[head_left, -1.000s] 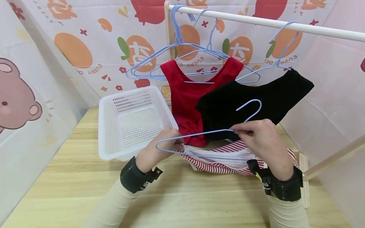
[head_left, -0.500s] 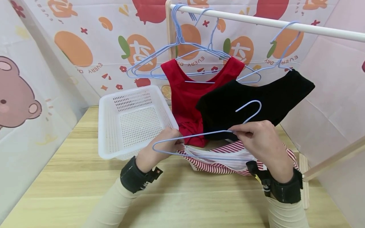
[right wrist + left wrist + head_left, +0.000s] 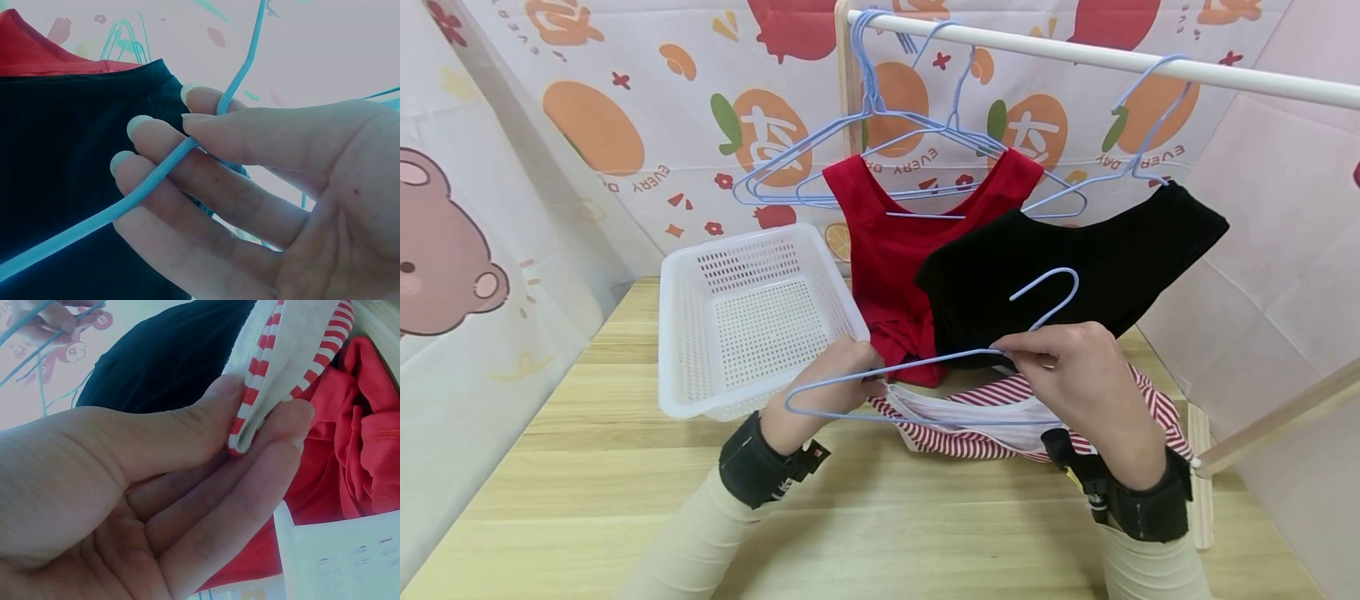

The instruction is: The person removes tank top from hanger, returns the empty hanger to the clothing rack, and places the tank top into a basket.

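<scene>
My left hand point(image 3: 823, 379) pinches the edge of a red-and-white striped garment point(image 3: 970, 446) between thumb and fingers; the left wrist view shows the folded striped edge point(image 3: 250, 403) in that pinch. The garment lies on the table with its white-lined opening facing up. My right hand point(image 3: 1078, 375) grips a blue wire hanger point(image 3: 917, 363) just below its hook. The hanger is held over the garment, its left end passing in front of my left hand. In the right wrist view the hanger wire point(image 3: 94, 222) crosses the fingers under the thumb.
A white perforated basket point(image 3: 681, 350) stands at the left on the wooden table point(image 3: 850, 533). Behind the hands, a red top point(image 3: 880, 258) and a black top point(image 3: 1097, 258) hang on blue hangers from a white rail point(image 3: 1075, 58). Several other hangers point(image 3: 797, 158) hang at the rail's left end.
My right hand has shifted slightly left and down with the hanger, whose left end now extends farther past my left hand. The left hand stays nearly still on the striped garment.
</scene>
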The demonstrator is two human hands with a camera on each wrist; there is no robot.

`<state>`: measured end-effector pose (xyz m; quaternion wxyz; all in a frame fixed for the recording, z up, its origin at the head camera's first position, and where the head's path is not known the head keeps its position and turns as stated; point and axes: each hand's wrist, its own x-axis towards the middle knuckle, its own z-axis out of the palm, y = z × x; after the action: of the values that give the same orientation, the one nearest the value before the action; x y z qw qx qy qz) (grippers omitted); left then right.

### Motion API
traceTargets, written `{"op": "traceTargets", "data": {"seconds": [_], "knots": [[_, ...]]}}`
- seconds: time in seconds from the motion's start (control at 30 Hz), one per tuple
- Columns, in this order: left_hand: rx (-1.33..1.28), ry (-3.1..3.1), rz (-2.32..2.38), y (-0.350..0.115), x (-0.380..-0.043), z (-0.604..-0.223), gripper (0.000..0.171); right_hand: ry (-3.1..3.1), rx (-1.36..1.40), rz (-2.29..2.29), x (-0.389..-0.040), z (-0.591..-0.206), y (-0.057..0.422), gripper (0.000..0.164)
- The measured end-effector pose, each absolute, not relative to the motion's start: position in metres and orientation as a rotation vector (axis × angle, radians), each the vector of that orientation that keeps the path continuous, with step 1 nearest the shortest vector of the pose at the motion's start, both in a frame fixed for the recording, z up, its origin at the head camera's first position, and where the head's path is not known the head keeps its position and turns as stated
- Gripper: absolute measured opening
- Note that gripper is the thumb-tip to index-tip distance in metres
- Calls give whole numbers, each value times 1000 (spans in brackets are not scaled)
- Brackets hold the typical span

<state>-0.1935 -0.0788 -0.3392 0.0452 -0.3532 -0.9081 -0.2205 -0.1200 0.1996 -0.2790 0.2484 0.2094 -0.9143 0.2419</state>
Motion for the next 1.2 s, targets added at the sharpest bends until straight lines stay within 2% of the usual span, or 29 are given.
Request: {"op": "traceTargets", "data": {"seconds": [0.23,0.63,0.93,1.2], "knots": [[-1044,-2803,-680,-78,-194,-339,24,-2390,623,640,-118,-279,198,21],[-1006,-2895,-670,-75,-193,-338,25,-2287,617,737,-114,-277,195,30],[-1037,-2801,-677,-78,-191,-341,14,-2248,611,778,-114,-277,196,30],[-1075,-2746,-642,-80,-191,-343,14,-2173,631,764,-115,-277,198,27]]}}
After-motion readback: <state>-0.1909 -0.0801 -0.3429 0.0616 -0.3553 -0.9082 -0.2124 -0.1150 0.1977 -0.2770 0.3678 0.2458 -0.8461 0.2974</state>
